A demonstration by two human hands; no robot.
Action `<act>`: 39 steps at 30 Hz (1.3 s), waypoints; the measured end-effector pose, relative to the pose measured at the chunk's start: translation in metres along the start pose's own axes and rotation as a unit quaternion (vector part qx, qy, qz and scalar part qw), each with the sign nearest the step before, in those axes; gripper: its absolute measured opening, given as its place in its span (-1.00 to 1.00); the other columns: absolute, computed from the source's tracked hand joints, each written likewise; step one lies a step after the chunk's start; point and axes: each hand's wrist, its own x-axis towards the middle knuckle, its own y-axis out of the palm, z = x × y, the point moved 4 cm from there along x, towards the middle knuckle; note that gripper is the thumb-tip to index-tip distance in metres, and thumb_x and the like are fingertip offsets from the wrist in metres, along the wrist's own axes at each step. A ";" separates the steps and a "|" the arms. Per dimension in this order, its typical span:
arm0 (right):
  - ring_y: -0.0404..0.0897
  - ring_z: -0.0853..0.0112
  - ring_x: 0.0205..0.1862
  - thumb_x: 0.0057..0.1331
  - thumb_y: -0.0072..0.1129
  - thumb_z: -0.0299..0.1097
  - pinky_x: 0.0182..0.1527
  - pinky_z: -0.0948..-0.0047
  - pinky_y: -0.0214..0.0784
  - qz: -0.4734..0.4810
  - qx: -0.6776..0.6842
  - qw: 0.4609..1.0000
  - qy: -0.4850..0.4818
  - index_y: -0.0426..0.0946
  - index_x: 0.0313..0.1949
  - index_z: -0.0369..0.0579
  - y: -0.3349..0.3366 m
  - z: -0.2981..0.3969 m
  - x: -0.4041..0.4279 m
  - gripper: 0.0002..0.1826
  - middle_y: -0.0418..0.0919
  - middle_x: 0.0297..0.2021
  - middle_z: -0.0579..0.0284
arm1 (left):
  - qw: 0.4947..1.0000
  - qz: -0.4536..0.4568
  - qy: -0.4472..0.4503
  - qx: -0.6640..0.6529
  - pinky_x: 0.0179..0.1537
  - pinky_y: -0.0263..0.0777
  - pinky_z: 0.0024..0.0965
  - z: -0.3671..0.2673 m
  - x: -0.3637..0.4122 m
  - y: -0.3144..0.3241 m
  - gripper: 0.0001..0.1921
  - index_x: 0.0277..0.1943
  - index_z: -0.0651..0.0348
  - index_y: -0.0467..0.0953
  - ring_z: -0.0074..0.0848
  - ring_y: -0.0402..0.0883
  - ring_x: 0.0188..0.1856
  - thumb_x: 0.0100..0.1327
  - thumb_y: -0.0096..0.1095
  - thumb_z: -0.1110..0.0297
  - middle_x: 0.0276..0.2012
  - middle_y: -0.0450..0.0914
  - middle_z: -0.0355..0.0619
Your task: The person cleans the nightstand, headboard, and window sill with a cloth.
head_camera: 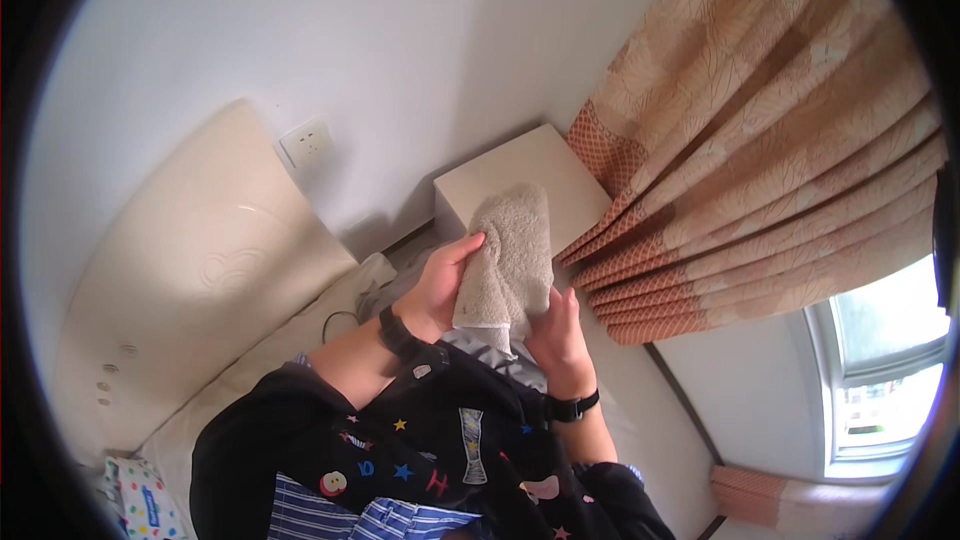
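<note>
A folded beige terry towel (pixel 510 262) is held up in front of me, between both hands. My left hand (pixel 439 285) grips its left edge, the thumb lying on the near face and the other fingers hidden behind the cloth. At the lower right edge is my right hand (pixel 559 337), its fingers partly behind the towel and partly raised beside it. A white woven strip shows at the towel's lower end. Both wrists wear black bands. Grey fabric lies below the towel, partly hidden.
Beyond the towel stands a cream bedside cabinet (pixel 480 172) against the wall. A cream headboard (pixel 225 240) rises at left, a wall socket (pixel 306 142) near it. Patterned curtains (pixel 720 165) hang at right beside a window (pixel 885 375). A dotted soft pack (pixel 146 499) lies lower left.
</note>
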 end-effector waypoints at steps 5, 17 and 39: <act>0.38 0.03 0.46 0.43 0.17 0.19 0.52 -0.02 0.17 -0.037 0.088 0.995 0.041 0.13 0.54 -0.19 -0.027 -0.040 0.008 -0.08 0.33 0.47 -0.09 | 1.000 0.003 -0.014 -0.028 0.38 0.39 0.07 0.002 -0.009 -0.006 -0.39 0.42 0.32 0.36 -0.02 0.60 0.27 0.53 -0.02 0.00 0.28 0.58 0.14; 0.41 0.13 0.42 0.20 0.33 -0.56 0.47 0.11 0.23 0.041 -0.082 0.996 0.002 0.17 0.49 -0.26 0.015 -0.015 0.006 -0.13 0.43 0.37 -0.01 | 1.000 0.006 -0.020 -0.019 0.42 0.34 0.07 -0.017 -0.029 -0.030 -0.32 0.45 0.30 0.32 0.01 0.53 0.34 0.48 0.03 -0.05 0.35 0.51 0.18; 0.60 0.14 0.21 0.53 -0.13 0.08 0.28 0.17 0.45 -0.203 -0.055 0.976 0.050 0.47 0.28 -0.23 -0.054 -0.015 0.037 -0.37 0.60 0.18 0.00 | 0.066 -0.417 0.494 0.760 -0.15 0.48 -0.13 -0.220 -0.276 -0.052 -0.92 -0.26 0.24 0.61 -0.09 0.62 -0.22 0.28 0.40 0.46 -0.26 0.63 0.02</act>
